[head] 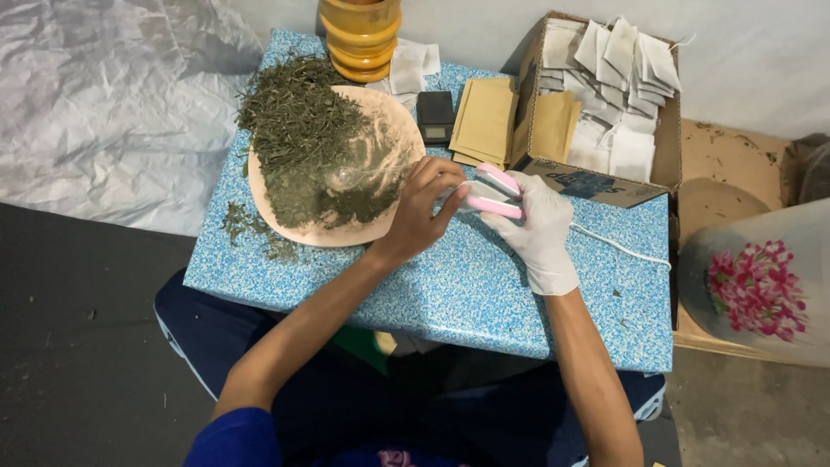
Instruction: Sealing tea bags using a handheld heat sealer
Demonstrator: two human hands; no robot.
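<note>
The gloved right hand is closed around a small pink-and-white heat sealer, fingers wrapped over its handles so the two pink arms sit close together, just above the blue speckled tabletop. A white cord trails from under that hand across the table toward the right edge. The bare left hand meets the sealer from the other side, its fingers pinched together on something pale at the sealer's mouth; it looks like a small white sachet, though most of it is hidden between the two hands. Both forearms rise from the seated person's lap and converge over the middle of the table, the left wrist bent slightly inward, the right wrist straight.

Just left of the hands lies a round tan tray heaped with dried green leaves, a clear spoon resting in the pile. Loose leaves spill onto the table beside the tray. Behind it stands a yellow ribbed jar. A small black pocket scale sits near a stack of brown paper envelopes, and an open cardboard box beyond holds many white filter bags.
</note>
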